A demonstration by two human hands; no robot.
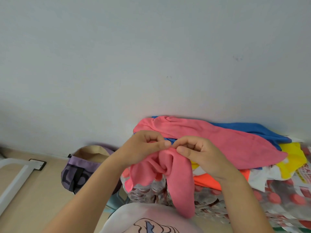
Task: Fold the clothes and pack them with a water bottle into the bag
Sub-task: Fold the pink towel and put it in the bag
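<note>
While both hands pinch one edge of pink cloth [176, 158] above water-bottle packs [210, 200]: left hand [143, 148] and right hand [202, 155] grip closed, thumb on fingers. Slide grips apart along edge, shake flat, then fold. Open purple bag [80, 167] waits at left on floor.

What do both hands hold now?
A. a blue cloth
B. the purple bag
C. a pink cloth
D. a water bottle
C: the left hand and right hand both pinch the edge of the pink cloth, which hangs down between them.
</note>
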